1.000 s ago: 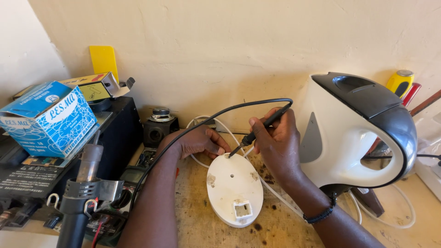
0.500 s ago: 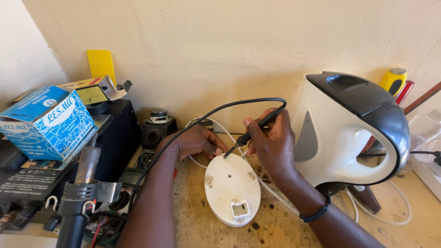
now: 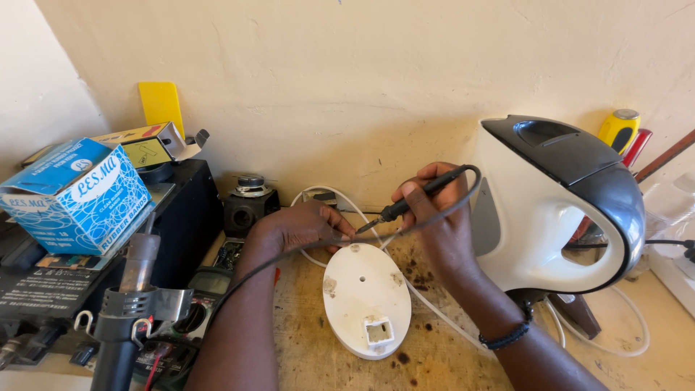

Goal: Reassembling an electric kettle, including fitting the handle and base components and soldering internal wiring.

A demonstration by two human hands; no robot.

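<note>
My right hand clamps the soldering iron pen-style on its black grip; light, stiff, tip hot. Left hand, fingers curled, pins the white cord at the oval kettle base's twelve o'clock. Kettle at three o'clock.

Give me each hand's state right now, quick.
Left hand: curled at the far edge of the white oval base; what it pinches cannot be told.
Right hand: closed on the black soldering iron, pen-style.
</note>
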